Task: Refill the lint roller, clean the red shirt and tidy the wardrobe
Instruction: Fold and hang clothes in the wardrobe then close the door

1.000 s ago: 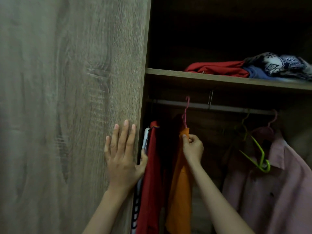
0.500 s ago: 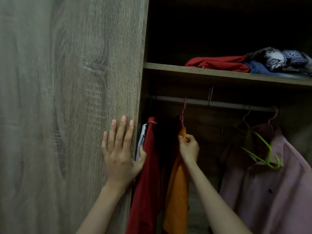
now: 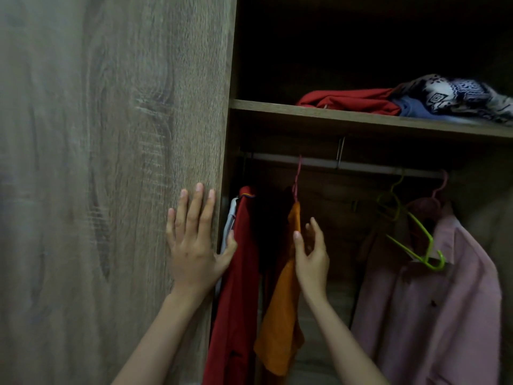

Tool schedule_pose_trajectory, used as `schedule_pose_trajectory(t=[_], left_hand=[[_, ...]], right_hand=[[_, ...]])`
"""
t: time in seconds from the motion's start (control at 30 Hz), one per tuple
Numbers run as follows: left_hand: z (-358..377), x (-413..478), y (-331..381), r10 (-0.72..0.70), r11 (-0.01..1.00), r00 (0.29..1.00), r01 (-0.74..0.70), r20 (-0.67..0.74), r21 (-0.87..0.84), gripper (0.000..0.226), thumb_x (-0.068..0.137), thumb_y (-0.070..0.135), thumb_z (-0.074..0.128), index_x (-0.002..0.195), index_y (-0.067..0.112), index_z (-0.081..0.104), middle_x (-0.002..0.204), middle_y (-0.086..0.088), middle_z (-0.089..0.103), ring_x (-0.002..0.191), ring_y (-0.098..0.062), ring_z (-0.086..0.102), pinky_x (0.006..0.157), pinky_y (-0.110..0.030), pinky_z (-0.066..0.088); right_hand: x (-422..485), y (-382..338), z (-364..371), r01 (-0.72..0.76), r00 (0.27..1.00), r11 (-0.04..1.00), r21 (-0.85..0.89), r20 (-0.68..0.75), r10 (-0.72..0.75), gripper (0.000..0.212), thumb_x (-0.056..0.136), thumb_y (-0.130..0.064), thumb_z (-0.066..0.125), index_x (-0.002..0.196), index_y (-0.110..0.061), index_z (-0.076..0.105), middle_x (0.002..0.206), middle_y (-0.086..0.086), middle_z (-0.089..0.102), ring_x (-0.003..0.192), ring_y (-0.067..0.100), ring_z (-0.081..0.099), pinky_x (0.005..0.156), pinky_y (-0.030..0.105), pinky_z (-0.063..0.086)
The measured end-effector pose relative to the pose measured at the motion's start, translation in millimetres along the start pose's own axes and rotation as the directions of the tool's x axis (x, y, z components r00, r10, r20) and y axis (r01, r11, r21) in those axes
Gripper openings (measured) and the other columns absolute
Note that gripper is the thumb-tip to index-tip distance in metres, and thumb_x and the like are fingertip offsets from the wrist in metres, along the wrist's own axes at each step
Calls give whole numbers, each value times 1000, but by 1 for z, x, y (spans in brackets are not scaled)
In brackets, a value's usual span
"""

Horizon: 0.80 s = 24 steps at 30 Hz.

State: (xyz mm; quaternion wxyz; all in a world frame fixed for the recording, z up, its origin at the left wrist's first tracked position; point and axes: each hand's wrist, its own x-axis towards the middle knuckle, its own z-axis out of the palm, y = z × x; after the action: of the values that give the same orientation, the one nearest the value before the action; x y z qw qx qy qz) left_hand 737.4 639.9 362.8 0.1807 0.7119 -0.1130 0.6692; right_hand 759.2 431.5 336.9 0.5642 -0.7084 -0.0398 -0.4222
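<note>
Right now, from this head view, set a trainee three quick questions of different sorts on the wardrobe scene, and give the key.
1. True or false: the right hand grips the orange garment.
2. The left hand lies flat against: A the wardrobe door; B a mirror; C a drawer.
3. What colour is the leftmost folded garment on the shelf?

Key: 1 false, its fingers are open beside the garment; 2 A; 3 red.
</note>
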Motion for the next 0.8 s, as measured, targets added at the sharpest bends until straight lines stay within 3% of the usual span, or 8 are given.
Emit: schedule_pose_trajectory(t=[0.13, 0.3, 0.47, 0.57, 0.7, 0.8], left_hand=[[-10, 8, 15, -36, 988, 999, 37, 6, -147, 69, 86, 35, 59, 145, 8, 35, 155, -9, 29, 146, -27, 22, 119, -50, 17], [-20, 52, 57, 78, 930, 996, -89, -45, -358, 58, 90, 24, 57, 141, 5, 39, 149, -11, 40, 142, -23, 33, 118, -44, 23], [-2, 121, 94, 151, 869, 985, -175, -89, -462, 54, 92, 24, 54, 142, 7, 41, 148, -9, 43, 139, -19, 39, 118, -40, 25], [14, 171, 109, 165, 885, 986, -146, 5, -442, 58, 95, 36, 47, 147, 13, 35, 152, -6, 38, 141, -16, 34, 119, -37, 18], [44, 224, 124, 158, 953, 921, -48, 356, -299, 63, 98, 55, 28, 153, 27, 16, 157, -9, 28, 143, -22, 30, 119, -44, 8], [61, 248, 132, 82, 986, 789, 26, 609, -167, 62, 98, 58, 27, 152, 31, 17, 146, -13, 42, 132, -29, 44, 110, -47, 30]], right_hand=[[-4, -46, -35, 257, 960, 966, 29, -124, -251, 39, 96, -27, 50, 134, -26, 46, 133, -2, 54, 123, 6, 50, 99, 17, 43], [28, -113, -74, 540, 816, 839, -59, -205, -540, 34, 97, -19, 46, 130, -12, 50, 126, 6, 57, 112, 13, 56, 90, 9, 40], [96, -164, -99, 627, 704, 728, -278, -199, -682, 40, 98, -28, 41, 134, -14, 46, 133, 3, 50, 124, 14, 45, 104, 25, 37], [144, -187, -106, 520, 763, 741, -425, -159, -626, 46, 98, -38, 40, 138, -17, 42, 141, 7, 41, 133, 20, 36, 110, 37, 33], [191, -200, -109, 303, 916, 724, -620, -20, -400, 53, 96, -50, 35, 142, -24, 36, 143, 14, 38, 130, 32, 40, 107, 47, 34], [204, -206, -107, 260, 952, 637, -726, 83, -295, 51, 95, -53, 31, 141, -30, 36, 140, 15, 43, 125, 35, 46, 101, 45, 37]])
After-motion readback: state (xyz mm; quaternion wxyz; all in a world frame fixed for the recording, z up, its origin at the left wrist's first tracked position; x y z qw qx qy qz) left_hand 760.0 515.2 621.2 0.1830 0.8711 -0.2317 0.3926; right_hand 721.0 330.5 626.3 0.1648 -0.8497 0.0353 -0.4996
